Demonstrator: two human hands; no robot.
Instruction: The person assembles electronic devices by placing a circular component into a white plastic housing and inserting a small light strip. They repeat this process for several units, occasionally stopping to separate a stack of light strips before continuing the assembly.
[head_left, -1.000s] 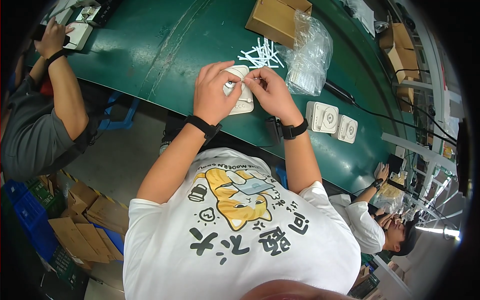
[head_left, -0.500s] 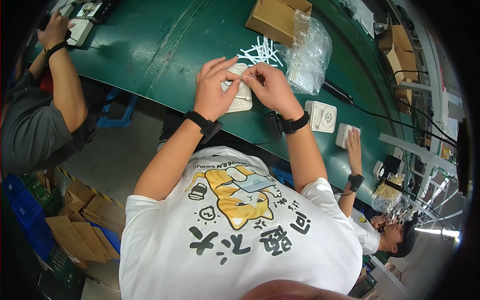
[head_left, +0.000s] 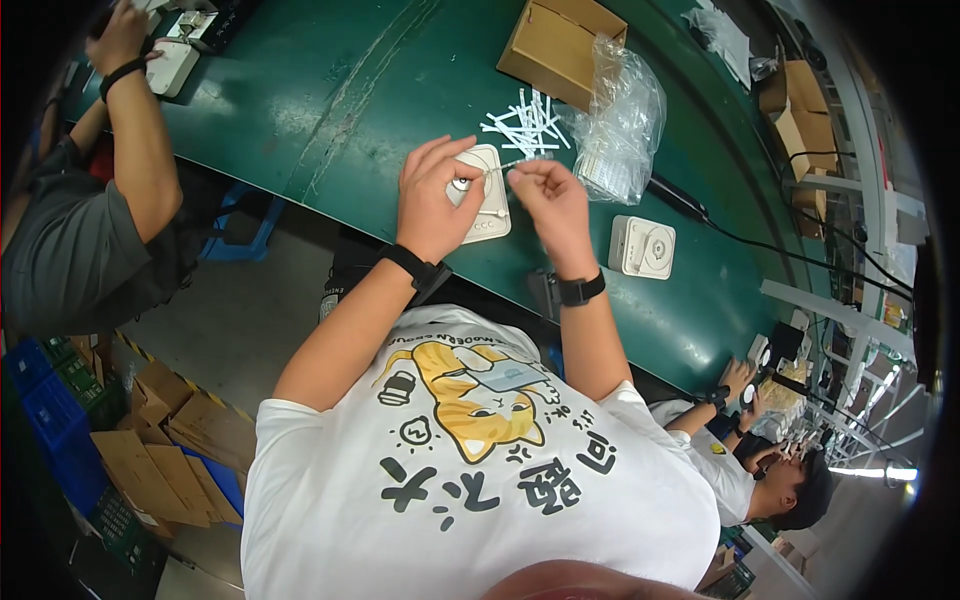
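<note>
A white, rounded device [head_left: 487, 222] with a round dial lies flat on the green table under my hands. My left hand [head_left: 432, 212] reaches over its left side, with thumb and index finger pinched together near the dial. My right hand [head_left: 556, 212] is just right of the device, its thumb and fingers closed in a pinch. Between the two sets of fingertips stretches a thin, pale strip [head_left: 506, 165], slightly above the device. The exact grip of my left fingertips on the strip is small and hard to see. Both wrists wear black bands.
Beyond my hands lie a pile of white strips [head_left: 524, 128], an open cardboard box [head_left: 560, 50] and a clear plastic bag [head_left: 625, 125]. To the right sit a second white device [head_left: 642, 247] and a black bar [head_left: 678, 197] with a cable. Co-workers' arms show at both sides.
My right hand has drawn away to the right from my left, and the strip now shows between them. The co-worker on the right has pulled a white device back off the table's middle.
</note>
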